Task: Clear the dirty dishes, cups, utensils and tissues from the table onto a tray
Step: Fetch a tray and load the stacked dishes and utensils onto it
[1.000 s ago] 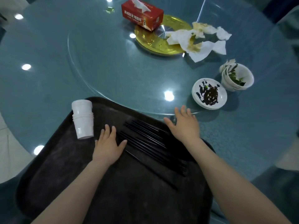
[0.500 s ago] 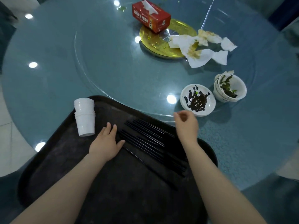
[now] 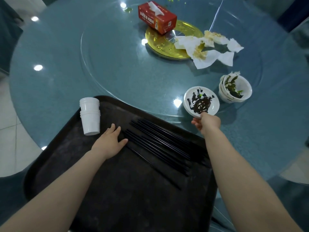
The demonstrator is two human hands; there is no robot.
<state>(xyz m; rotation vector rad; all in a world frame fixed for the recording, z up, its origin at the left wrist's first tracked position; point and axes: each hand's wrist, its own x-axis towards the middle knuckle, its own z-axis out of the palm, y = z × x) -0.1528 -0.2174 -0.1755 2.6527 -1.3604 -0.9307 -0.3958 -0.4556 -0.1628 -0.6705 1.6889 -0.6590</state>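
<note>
A black tray (image 3: 70, 148) lies at the near edge of the round glass table. On it stand a stack of upturned white cups (image 3: 90, 118) and several black chopsticks (image 3: 160, 144). My left hand (image 3: 110, 143) rests flat and open on the tray beside the chopsticks. My right hand (image 3: 207, 122) pinches the near rim of a small white dish (image 3: 201, 102) smeared with dark sauce. Right of it stands a stack of white bowls (image 3: 235, 89) holding green leftovers. Stained white tissues (image 3: 207, 49) lie farther back.
A red tissue box (image 3: 157, 17) sits on a gold disc (image 3: 160, 44) at the middle of the glass turntable (image 3: 117, 72). Green crumbs dot the far table. Tiled floor shows at the left.
My right hand left the chopsticks, reached forward and right off the tray, and closed on the sauce dish's rim. My left hand stayed flat on the tray.
</note>
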